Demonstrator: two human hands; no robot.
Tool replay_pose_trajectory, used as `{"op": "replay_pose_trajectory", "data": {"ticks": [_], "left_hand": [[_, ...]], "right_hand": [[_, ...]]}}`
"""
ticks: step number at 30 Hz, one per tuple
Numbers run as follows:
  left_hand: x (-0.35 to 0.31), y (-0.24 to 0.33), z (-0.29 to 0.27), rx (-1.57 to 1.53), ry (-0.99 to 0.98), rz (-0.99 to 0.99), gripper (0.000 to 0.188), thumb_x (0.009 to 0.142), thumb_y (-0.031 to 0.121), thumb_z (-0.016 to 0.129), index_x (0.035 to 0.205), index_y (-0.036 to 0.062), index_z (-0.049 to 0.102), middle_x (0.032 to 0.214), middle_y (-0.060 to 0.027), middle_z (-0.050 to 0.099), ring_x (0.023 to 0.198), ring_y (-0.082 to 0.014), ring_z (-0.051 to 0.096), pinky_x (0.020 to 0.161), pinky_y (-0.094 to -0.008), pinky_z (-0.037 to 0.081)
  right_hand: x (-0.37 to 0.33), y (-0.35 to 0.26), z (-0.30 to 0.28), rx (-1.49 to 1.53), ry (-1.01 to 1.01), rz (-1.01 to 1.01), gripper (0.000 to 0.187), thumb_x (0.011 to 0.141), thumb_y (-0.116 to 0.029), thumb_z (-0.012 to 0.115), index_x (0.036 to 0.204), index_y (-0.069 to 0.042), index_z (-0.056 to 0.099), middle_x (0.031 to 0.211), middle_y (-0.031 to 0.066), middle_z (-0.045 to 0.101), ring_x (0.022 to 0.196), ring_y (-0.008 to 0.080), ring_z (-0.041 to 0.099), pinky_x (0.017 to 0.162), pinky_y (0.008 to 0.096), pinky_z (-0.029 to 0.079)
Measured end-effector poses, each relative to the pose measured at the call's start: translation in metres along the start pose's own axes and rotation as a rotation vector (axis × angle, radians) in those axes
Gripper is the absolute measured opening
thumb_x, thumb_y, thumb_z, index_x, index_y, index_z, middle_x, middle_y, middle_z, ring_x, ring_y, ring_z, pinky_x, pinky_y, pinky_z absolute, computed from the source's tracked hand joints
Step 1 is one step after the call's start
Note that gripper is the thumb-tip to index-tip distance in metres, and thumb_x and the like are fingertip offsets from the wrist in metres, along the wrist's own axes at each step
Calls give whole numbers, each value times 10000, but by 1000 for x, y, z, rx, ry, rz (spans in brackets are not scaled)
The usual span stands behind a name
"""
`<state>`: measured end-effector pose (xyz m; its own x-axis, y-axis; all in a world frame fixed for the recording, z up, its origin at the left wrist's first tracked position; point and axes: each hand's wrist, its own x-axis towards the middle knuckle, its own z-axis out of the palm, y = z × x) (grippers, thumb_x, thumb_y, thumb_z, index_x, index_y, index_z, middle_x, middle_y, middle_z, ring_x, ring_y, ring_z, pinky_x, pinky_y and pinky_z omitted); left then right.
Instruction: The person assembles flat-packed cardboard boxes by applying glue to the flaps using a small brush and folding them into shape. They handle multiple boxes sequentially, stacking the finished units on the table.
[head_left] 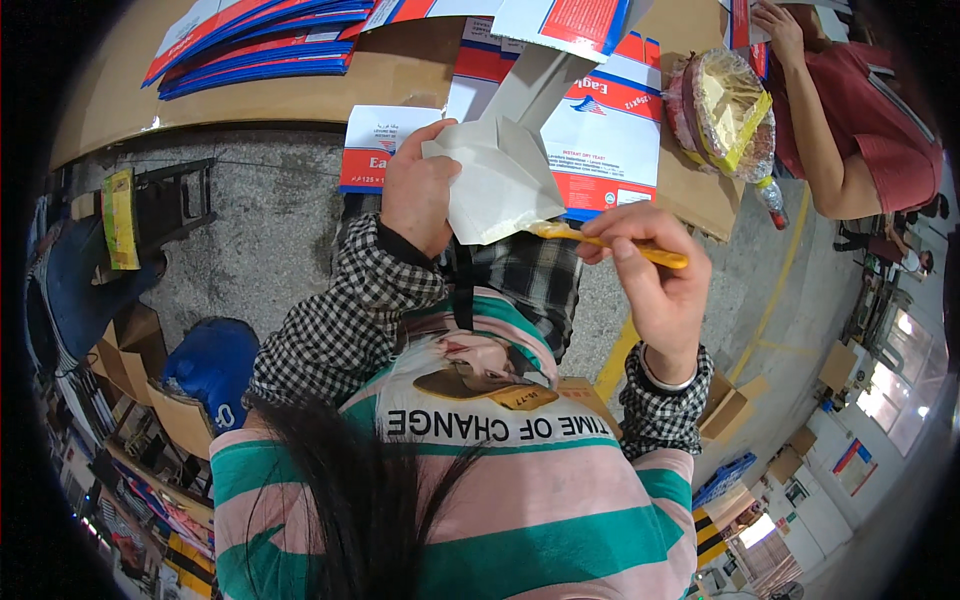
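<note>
My left hand is closed on the left edge of a folding carton, its plain white inside facing up and its flaps bent. In my right hand is a brush with a yellow handle, gripped between thumb and fingers. The bristle end of the brush touches the carton's near right corner, where a whitish smear shows. Under and beyond the carton lie printed red, white and blue cartons. To the right stands a plastic-wrapped tub with pale yellowish paste inside.
A pile of flat cartons lies on the brown cardboard-covered table at the far left. A clear bottle with a red cap is by the tub. At far right works another person in a dark red top. A blue sack stands at left.
</note>
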<state>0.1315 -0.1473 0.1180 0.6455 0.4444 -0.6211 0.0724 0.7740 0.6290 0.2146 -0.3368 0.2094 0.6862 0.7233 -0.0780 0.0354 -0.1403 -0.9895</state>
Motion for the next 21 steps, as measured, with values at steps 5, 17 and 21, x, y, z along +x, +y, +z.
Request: {"op": "replay_pose_trajectory", "data": {"ticks": [5,17,21], "left_hand": [[-1,-1,0,-12,-3,27,485,766,-87,411,1248,-41,443,1058,-175,567,913,-263,617,778,-350,536],[11,-12,-28,24,-110,74,444,756,-22,446,1199,-41,477,1028,-148,586,904,-228,599,806,-328,483],[8,-5,-24,13,-99,19,421,749,-19,456,1167,-39,499,1008,-134,590,893,-218,596,788,-321,481]], "right_hand": [[1,-11,1,-2,58,-61,58,846,-5,544,860,45,571,903,113,629,748,149,619,683,264,509],[54,-65,-29,-224,349,-471,240,936,-83,469,1099,76,543,1171,245,564,983,299,622,817,377,520],[102,8,-19,-812,56,-520,370,790,-58,677,1121,28,534,1236,184,522,1263,329,428,1011,412,388]]}}
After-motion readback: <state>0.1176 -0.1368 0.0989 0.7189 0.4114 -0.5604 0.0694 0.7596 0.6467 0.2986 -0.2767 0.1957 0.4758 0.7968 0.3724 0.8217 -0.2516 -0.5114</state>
